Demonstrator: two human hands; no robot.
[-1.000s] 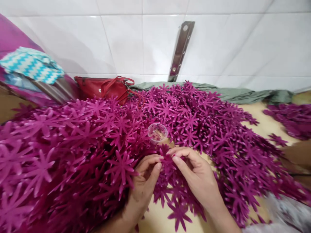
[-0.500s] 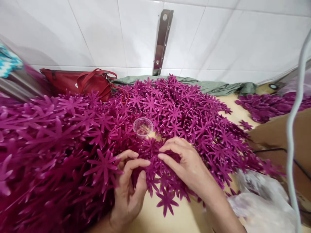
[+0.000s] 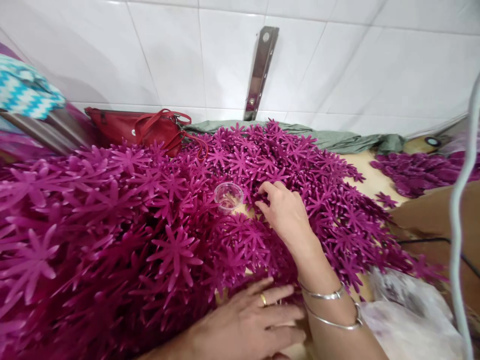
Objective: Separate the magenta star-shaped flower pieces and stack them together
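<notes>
- While the right hand (image 3: pixel 287 215) reaches over the purple flowers (image 3: pixel 176 257), its thumb and forefinger curl towards each other with a small gap; I cannot tell whether it holds one.
- Fingers slightly spread, the left hand (image 3: pixel 247 322) lies back up at six o'clock from the clear cup (image 3: pixel 228 201), low over flowers and bench (image 3: pixel 362 170); anything under its palm is hidden.
- Purple flowers heap around the cup, deepest from seven to nine o'clock, with more from one to four.
- Right of the cup, at three o'clock, are the right fingertips.
- Red bag (image 3: pixel 138 131) at ten o'clock, plastic bag (image 3: pixel 408 330) at four.
</notes>
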